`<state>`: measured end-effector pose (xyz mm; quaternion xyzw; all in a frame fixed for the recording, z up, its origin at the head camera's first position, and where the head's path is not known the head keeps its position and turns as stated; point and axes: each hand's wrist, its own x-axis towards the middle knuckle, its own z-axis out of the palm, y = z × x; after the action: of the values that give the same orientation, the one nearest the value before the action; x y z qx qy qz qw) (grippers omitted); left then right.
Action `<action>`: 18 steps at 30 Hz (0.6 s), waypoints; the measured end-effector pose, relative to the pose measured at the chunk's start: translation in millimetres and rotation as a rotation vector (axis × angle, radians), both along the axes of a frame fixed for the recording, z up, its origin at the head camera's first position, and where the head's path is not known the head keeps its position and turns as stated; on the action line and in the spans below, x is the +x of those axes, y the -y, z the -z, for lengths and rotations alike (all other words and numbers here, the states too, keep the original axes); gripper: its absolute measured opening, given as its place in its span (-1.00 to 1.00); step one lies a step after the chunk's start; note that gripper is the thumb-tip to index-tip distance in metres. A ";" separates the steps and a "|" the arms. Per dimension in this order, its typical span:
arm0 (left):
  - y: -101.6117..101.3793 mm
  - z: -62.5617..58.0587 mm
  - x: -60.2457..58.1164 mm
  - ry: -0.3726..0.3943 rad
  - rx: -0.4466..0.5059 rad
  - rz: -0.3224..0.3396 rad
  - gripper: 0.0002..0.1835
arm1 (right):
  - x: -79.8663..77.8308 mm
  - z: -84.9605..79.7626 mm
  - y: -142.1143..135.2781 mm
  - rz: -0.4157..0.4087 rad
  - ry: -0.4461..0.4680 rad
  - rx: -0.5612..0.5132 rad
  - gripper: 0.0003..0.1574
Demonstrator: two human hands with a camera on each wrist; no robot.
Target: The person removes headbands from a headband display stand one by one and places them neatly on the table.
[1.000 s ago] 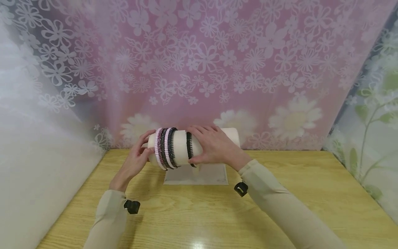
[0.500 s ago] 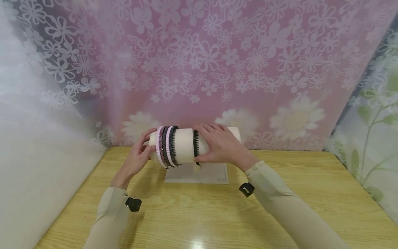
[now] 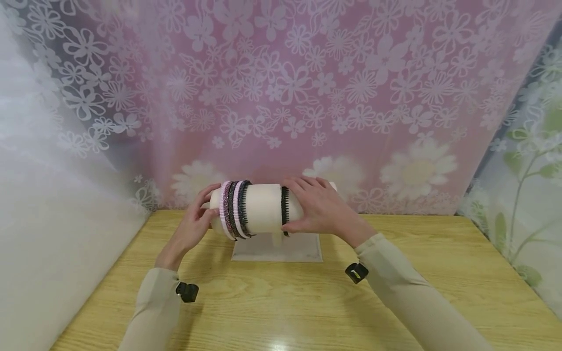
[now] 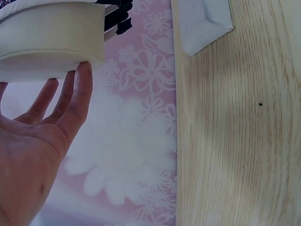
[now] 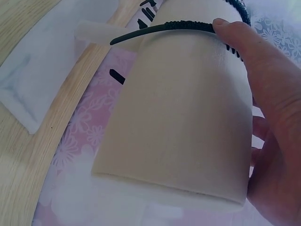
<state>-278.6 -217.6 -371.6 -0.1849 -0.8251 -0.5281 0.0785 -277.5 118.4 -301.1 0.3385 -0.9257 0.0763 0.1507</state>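
A cream padded headband display roll (image 3: 262,209) lies sideways on its stand. My left hand (image 3: 192,228) grips its left end; the left wrist view shows the fingertips (image 4: 83,70) against the roll's end edge. Several headbands (image 3: 230,209), pink, glittery and dark, sit close together around the roll beside that hand. Farther right, my right hand (image 3: 322,207) holds a black toothed headband (image 3: 285,210) that lies over the roll. In the right wrist view the thumb (image 5: 235,35) presses on this headband (image 5: 162,28), whose tip sticks out past the roll's side.
A pale flat base (image 3: 276,251) under the roll rests on the wooden table (image 3: 272,297). A pink flowered curtain (image 3: 281,97) hangs just behind the table's back edge. Pale sheets (image 3: 48,214) stand at both sides.
My right hand has slid the black headband to the right along the roll, away from the grouped headbands. The left hand has stayed at the left end.
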 end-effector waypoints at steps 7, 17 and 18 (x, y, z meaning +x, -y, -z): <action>-0.1 -0.8 1.5 0.000 -0.011 0.005 -0.38 | 0.6 0.5 -6.7 0.015 -0.008 0.002 0.29; -0.5 -1.5 1.2 0.000 -0.022 -0.017 -0.39 | 1.8 0.0 -15.1 0.010 -0.011 -0.008 0.26; -0.5 -1.4 1.0 0.001 -0.022 -0.019 -0.38 | 2.0 -0.2 -15.8 0.011 -0.011 -0.007 0.26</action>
<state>-277.6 -217.1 -370.2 -0.1777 -0.8327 -0.5181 0.0812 -275.6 134.2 -300.9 0.3331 -0.9265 0.0771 0.1573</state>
